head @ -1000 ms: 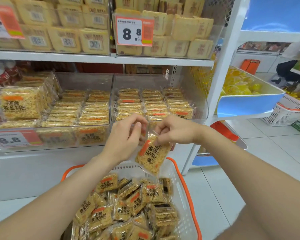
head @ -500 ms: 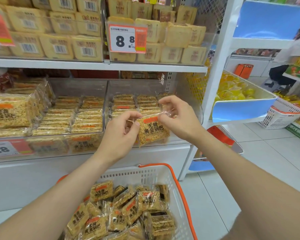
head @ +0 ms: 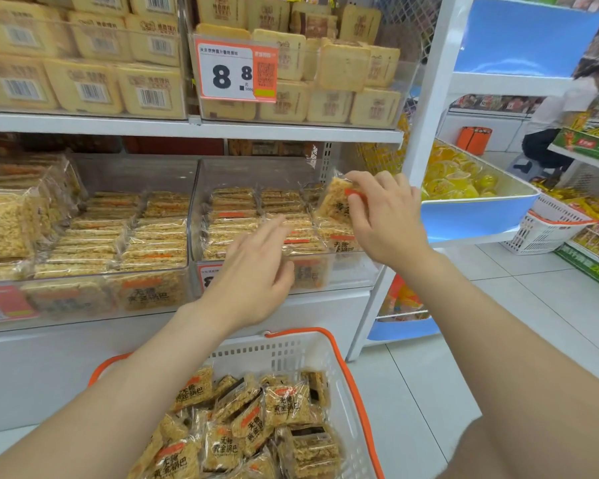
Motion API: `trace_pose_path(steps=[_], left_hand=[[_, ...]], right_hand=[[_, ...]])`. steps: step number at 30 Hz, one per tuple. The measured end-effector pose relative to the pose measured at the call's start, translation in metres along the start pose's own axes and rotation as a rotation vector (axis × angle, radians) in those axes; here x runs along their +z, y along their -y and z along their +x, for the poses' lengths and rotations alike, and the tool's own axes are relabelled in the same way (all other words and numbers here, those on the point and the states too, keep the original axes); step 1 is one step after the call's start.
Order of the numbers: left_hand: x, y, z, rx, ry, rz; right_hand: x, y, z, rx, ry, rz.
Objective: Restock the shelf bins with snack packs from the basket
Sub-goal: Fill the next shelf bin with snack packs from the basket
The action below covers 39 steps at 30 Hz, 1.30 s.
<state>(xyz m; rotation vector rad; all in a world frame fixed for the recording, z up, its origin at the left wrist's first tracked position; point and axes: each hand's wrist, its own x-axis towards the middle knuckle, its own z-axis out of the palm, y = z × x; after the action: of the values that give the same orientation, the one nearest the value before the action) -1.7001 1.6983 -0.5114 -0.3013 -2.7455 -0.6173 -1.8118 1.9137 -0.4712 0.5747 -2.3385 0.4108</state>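
Head view. Snack pack (head: 336,202), clear-wrapped, orange-striped: tilted, over the far right row of the right shelf bin (head: 357,271), not yet laid down. Right hand (head: 384,216): pinches that pack by its upper edge, fingers curled round it. Left hand (head: 256,267): fingers straight and spread, holding nothing, over the bin's near front edge; contact with the stacked packs (head: 236,219) not determinable. Basket (head: 256,354), white with orange rim, near, below both arms: many more loose packs (head: 256,426) inside. Left bin (head: 135,174): fuller, same product.

Risks, as judged: slips sideways if released while tilted, landing across two rows; snags on the bin's right wall; topples the neat stacks if pressed in hard; slides from the pinch, the film looking slick.
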Motion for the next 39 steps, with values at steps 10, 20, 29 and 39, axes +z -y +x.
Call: trace_pose_path(steps=[10, 20, 29, 39], left_hand=[[0.018, 0.004, 0.008, 0.018, 0.145, 0.378], [0.012, 0.002, 0.010, -0.012, 0.106, 0.359], [0.010, 0.007, 0.009, 0.021, 0.130, 0.305], [0.011, 0.010, 0.004, -0.033, -0.146, -0.028]], right_hand=[[0.007, -0.019, 0.007, -0.293, 0.314, -0.329], [0.014, -0.025, 0.029, -0.248, 0.620, -0.190], [0.015, -0.021, 0.027, -0.159, 0.623, -0.098], [-0.010, 0.018, 0.000, -0.034, 0.462, -0.030]])
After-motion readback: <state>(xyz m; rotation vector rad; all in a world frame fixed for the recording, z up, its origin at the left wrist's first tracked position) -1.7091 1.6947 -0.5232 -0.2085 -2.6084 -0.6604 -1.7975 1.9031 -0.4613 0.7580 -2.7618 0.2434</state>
